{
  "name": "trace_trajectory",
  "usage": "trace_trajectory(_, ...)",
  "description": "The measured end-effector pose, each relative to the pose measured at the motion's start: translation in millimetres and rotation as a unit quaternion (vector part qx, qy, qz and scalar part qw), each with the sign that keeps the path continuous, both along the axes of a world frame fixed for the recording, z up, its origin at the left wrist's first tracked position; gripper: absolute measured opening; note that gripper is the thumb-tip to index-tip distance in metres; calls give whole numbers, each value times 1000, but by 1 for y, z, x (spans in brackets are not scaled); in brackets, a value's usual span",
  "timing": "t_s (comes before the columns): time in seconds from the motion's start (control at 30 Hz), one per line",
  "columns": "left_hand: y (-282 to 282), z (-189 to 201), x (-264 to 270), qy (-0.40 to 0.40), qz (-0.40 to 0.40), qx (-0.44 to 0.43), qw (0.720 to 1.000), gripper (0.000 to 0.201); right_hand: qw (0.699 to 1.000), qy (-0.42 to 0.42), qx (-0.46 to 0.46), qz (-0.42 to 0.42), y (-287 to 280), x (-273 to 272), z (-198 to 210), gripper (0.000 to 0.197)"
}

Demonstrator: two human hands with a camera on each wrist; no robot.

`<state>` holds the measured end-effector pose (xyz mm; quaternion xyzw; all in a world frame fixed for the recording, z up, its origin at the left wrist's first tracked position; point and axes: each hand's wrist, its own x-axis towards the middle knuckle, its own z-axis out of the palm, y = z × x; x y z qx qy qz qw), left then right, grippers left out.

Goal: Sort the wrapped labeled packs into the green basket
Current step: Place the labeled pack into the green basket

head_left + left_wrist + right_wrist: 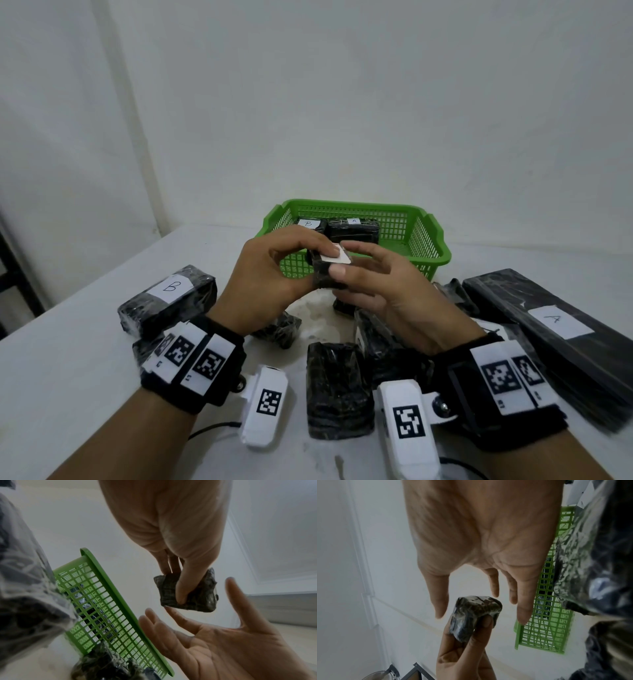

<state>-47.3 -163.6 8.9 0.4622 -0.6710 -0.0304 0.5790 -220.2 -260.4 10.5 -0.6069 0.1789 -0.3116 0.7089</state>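
Two labelled packs (337, 228) already in green basket (424, 240); left hand (270, 274) pinches small pack (327, 270) above near rim; right hand (380, 287) open-fingered beside it, holding nothing; several packs (337, 387) left on worktop (68, 377).

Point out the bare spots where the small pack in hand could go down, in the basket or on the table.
Free: the right half of the green basket, beside the B pack and A pack at its back left; also the table left of the big B pack. Crowded: between the wrists and under the long A pack.
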Motion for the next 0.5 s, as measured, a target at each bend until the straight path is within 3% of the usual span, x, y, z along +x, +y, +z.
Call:
trace_trajectory(0.1, -1, -1, 0, -8, 9, 5, 1000, 25, 999, -4, 54, -10, 3, -1, 4, 69)
trace_trajectory(0.27, -4, -3, 4, -3, 11, 43, 999, 48, 996, -31, 72, -45, -4, -7, 4, 27)
trace_trajectory(0.37, -4, -4, 7, 13, 6, 73, 997, 52, 997, -19, 54, -57, -8, -9, 3, 26)
trace_trajectory(0.5, -3, -3, 5, 109, -23, 112, 987, 36, 997, -2, 25, -73, -9, -9, 2, 25)
